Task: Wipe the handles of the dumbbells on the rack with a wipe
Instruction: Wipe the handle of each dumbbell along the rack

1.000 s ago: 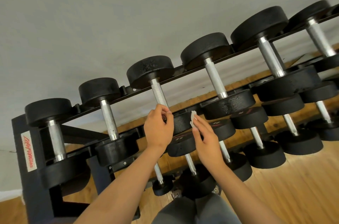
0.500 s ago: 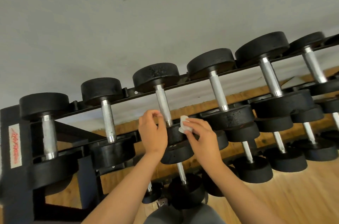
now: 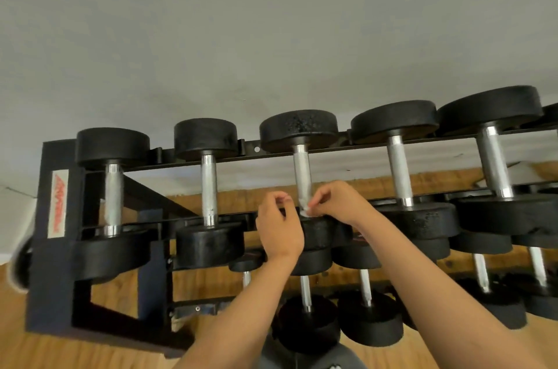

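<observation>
Right hand (image 3: 335, 202) pinches the wipe (image 3: 305, 211) against the third handle (image 3: 303, 175) (left hand (image 3: 279, 229) curled, empty), neighbouring dumbbells (image 3: 205, 139) flanking.

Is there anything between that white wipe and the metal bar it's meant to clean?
Nothing visible stands between them. The right hand pinches the wipe right at the lower end of the third dumbbell handle on the top row. The left hand sits to the handle's left, not in the way.
</observation>
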Demonstrator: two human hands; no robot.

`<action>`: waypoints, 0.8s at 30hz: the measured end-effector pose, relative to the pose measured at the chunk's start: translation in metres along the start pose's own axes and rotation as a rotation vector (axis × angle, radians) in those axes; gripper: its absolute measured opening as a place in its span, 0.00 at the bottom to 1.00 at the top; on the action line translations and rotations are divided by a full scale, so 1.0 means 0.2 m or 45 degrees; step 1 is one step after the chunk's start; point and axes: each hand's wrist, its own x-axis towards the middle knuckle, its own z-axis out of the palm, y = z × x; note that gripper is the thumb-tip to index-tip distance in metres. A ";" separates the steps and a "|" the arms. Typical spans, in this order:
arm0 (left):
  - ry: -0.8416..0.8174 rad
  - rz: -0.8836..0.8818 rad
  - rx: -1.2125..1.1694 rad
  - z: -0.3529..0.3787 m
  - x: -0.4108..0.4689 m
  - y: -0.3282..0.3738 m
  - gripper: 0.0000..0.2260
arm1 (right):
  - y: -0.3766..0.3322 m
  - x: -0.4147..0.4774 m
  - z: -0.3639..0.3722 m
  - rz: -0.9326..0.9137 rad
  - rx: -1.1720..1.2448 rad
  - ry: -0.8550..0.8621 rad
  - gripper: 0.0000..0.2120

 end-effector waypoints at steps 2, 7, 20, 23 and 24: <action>-0.037 -0.015 -0.043 0.00 0.01 -0.01 0.03 | -0.01 0.02 -0.01 0.011 -0.046 -0.053 0.03; -0.099 -0.046 -0.129 0.00 0.01 -0.02 0.04 | 0.05 0.05 0.01 -0.090 -0.095 0.065 0.07; -0.121 -0.063 -0.128 0.01 0.02 -0.04 0.06 | 0.06 0.10 -0.02 -0.202 -0.107 0.074 0.08; -0.126 -0.070 -0.130 0.01 0.02 -0.05 0.07 | 0.06 0.10 -0.03 -0.191 -0.138 -0.035 0.09; -0.129 -0.071 -0.125 0.01 0.02 -0.05 0.07 | 0.06 0.10 -0.04 -0.171 -0.170 -0.104 0.09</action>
